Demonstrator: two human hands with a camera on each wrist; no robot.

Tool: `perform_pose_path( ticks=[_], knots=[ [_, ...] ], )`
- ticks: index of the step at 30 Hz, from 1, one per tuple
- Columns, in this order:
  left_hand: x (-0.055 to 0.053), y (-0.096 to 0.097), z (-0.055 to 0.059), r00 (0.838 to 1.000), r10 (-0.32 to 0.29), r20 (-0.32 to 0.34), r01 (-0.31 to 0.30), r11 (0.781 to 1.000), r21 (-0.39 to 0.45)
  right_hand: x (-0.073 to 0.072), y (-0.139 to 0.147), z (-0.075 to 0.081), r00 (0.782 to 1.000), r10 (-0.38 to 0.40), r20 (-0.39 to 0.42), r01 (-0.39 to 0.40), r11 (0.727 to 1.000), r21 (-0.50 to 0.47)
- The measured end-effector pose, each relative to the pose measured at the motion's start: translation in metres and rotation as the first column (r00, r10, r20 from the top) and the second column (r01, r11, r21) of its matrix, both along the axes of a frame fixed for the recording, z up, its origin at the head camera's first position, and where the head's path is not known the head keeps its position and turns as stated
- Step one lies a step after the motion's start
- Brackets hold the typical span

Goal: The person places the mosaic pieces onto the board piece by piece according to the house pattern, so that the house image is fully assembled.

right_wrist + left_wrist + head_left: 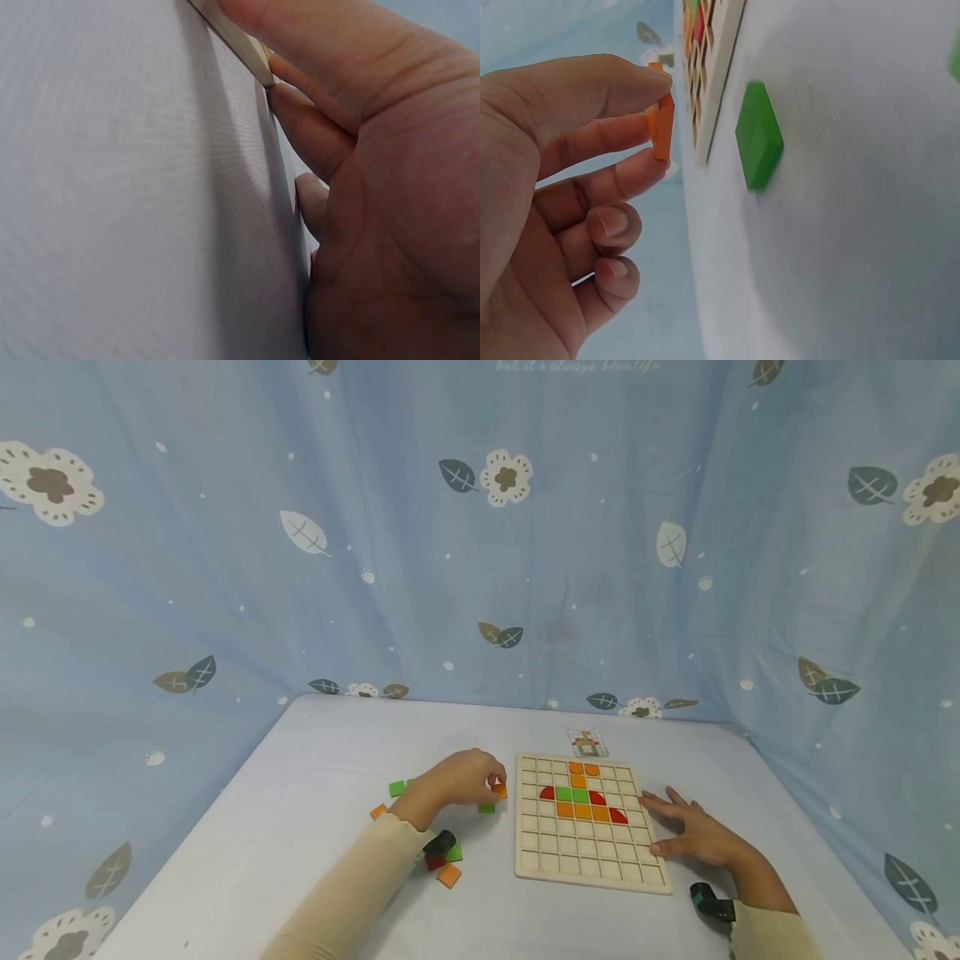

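Observation:
My left hand (461, 779) pinches a thin orange tile (663, 124) between thumb and fingertips, just left of the wooden grid board (549, 864). In the left wrist view the other fingers curl loosely, and a green tile (759, 137) lies on the table beyond the hand. At the board's right edge my right hand (693, 832) rests with spread fingers, its thumb and fingertips touching the frame. Orange, green and red pieces sit in the board's upper cells, among them two round orange ones (583, 769) at the top.
Behind the board lies a small pattern card (587, 742) with a coloured figure on a grid. Loose tiles lie left of the board, including an orange one (449, 875), a dark red one (434, 862) and a green one (397, 788). A blue patterned curtain (420, 593) surrounds the white table.

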State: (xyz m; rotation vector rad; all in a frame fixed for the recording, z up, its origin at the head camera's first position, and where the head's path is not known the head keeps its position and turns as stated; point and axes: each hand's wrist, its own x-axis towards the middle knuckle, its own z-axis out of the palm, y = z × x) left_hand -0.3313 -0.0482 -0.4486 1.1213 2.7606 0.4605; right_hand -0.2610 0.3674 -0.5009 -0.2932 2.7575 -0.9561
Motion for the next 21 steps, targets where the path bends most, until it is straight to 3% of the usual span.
perform_pose_path(
  ticks=[8,21],
  knots=[
    [0.003,0.018,-0.002,0.999,-0.046,-0.01,0.046,0.999,0.011,0.001,-0.001,0.001,1.0,0.005,-0.001,-0.005,1.0,0.014],
    [0.0,0.046,-0.013,0.999,-0.034,0.036,0.033,0.999,0.018,0.0,0.002,-0.001,1.0,0.023,-0.013,-0.024,0.999,-0.022]
  ],
)
